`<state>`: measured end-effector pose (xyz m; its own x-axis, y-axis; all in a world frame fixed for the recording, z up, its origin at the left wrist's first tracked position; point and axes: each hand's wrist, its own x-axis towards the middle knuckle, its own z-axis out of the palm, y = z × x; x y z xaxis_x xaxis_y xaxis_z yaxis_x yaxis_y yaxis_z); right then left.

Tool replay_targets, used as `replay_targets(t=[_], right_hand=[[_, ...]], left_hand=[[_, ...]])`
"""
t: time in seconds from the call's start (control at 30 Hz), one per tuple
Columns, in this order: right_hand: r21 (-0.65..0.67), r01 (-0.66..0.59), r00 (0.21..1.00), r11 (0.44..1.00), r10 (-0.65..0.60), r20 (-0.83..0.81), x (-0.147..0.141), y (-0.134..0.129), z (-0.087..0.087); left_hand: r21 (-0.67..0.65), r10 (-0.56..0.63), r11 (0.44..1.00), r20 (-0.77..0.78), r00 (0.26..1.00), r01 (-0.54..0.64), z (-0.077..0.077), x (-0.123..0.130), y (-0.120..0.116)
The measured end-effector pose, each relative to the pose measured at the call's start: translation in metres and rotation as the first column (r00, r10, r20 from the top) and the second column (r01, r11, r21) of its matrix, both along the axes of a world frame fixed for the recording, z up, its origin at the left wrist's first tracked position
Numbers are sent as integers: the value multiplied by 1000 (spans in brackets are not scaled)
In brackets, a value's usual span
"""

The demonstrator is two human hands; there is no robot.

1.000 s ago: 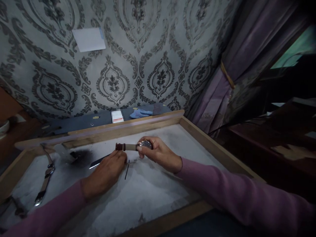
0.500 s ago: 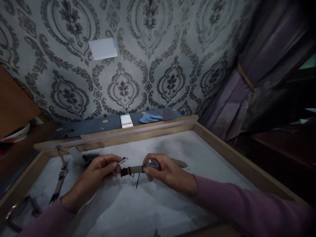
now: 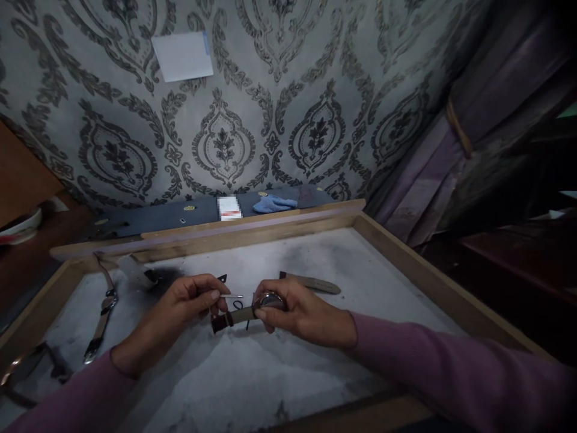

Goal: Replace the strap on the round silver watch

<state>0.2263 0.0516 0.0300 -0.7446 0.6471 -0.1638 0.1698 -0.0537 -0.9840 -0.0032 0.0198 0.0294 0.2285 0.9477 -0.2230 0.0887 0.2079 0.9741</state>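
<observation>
Two bare hands in mauve sleeves meet over a wood-rimmed desk [image 3: 392, 249] with a pale, smudged surface. The right hand [image 3: 291, 310] grips a wristwatch [image 3: 270, 299] by its round case, thumb on the near side and fingers behind. The left hand [image 3: 189, 300] pinches a slim pale tool [image 3: 232, 296] between thumb and fingertips, its thin end pointing right, towards the case.

The watch is between the two hands, its long axis running roughly sideways. Its strap [image 3: 243, 314] reaches left from the case and dips slightly, so the buckle end hangs just below the left fingers; whether they touch it is hard to tell. The case belongs to the right hand's side, with the tool tip just short of it.

Between the hands, behind the strap, is a small dark loop [image 3: 238, 305]. Just beyond the right hand lies a separate strap piece [image 3: 318, 284], its rounded end pointing right. To the left of the left hand lies a second watch [image 3: 108, 300], stretched lengthwise; nearer the body, a third watch [image 3: 27, 367] is dim and blurred. Farther off, past the rim, sits a blue cloth [image 3: 276, 205].
</observation>
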Motion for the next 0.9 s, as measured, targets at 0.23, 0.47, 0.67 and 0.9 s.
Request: replay_targets(t=[0.23,0.47,0.67,0.9], right_hand=[[-25,-27,1000,999,26,-12,-2,-2,-3],[1,-43,999,999,43,-4,-1,-1,-3],[45,-84,996,995,84,16,-2,-4,-2],[87,-137,990,987,134,38,-5,-9,-2]], left_hand=[[78,-43,996,-103,994,51,2,0,-1],[105,-42,993,-145,989,57,11,2,-1],[89,1,996,-101,995,8,11,3,0],[23,69,997,76,995,-71,13,8,-4]])
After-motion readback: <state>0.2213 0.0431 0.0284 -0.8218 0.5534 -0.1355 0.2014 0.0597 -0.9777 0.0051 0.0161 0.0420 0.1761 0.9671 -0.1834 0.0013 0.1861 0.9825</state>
